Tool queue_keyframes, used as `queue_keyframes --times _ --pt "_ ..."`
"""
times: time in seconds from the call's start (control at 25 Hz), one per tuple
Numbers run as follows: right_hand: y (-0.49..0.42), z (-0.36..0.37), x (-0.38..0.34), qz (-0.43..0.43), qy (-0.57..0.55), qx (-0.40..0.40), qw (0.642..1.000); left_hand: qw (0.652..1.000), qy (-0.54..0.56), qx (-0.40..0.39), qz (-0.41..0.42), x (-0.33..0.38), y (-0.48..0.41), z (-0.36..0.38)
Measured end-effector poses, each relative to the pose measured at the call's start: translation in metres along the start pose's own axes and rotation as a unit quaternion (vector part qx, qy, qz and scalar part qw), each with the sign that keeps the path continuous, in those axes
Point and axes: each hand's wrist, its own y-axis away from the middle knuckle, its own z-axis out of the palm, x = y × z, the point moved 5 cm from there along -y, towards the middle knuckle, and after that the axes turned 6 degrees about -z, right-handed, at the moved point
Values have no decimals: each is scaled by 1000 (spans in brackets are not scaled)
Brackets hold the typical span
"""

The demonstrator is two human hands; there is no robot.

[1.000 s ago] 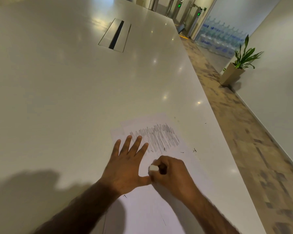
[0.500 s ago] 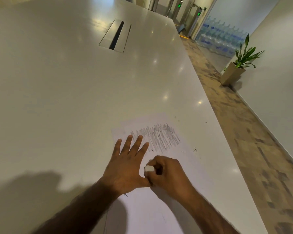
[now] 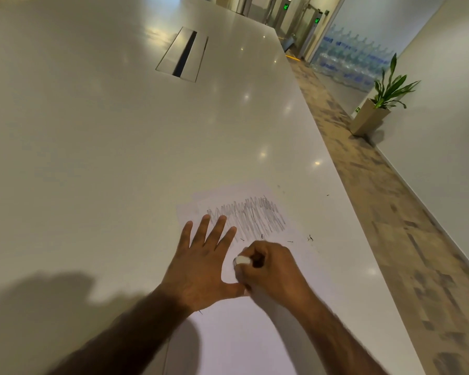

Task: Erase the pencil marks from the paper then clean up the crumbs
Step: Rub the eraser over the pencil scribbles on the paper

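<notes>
Head view: right hand grips rounded white eraser on paper.

The counter is glossy off-white with pale light spots. The paper is white, and grey pencil marks form a dense zigzag scribble at its far end. Small dark crumbs speck the paper and the counter to the right. The eraser is white. The floor shows a mottled brown and grey pattern. The far-right plant is green in a tan pot.
</notes>
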Motion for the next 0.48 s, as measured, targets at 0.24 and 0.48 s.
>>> queue_keyframes --times 0.24,0.48 --pt "-3 -38 40 80 41 133 987 1000 -15 0 3 18 0 -11" --pt "0 -23 29 12 57 131 990 994 101 52 -9 21 -15 -13"
